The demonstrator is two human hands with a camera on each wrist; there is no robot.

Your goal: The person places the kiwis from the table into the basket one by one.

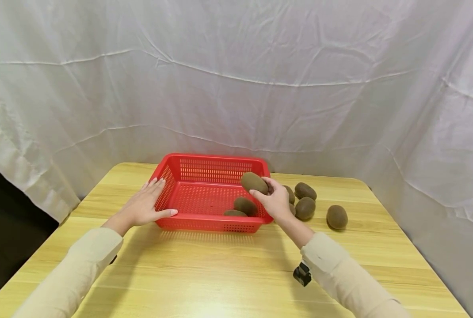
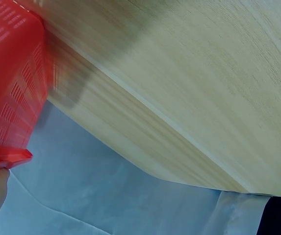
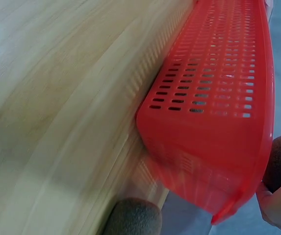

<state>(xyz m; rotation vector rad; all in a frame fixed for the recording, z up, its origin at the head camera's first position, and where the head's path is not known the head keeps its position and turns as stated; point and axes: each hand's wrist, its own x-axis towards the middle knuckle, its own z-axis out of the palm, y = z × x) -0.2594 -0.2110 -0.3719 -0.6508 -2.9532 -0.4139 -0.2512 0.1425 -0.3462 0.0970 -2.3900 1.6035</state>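
The right hand (image 1: 277, 202) pinches a fuzzy brown oval kiwi (image 1: 254, 182), long axis running left-right, above the right rim of the slotted red plastic basket (image 1: 204, 223). The left hand (image 1: 146, 206) lies spread flat against the basket's left wall on the wood-grain desk (image 1: 220, 274).

A light wooden table (image 1: 204, 274) stands before a wrinkled white sheet (image 1: 236, 75).

Bright, even light; soft shadows; head view sharp, both wrist views motion-blurred.

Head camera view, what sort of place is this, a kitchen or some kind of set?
Likely a staged recording setup, not a kitchen: a creased white sheet hangs as a backdrop behind a wooden table, which holds only a red basket and kiwis.
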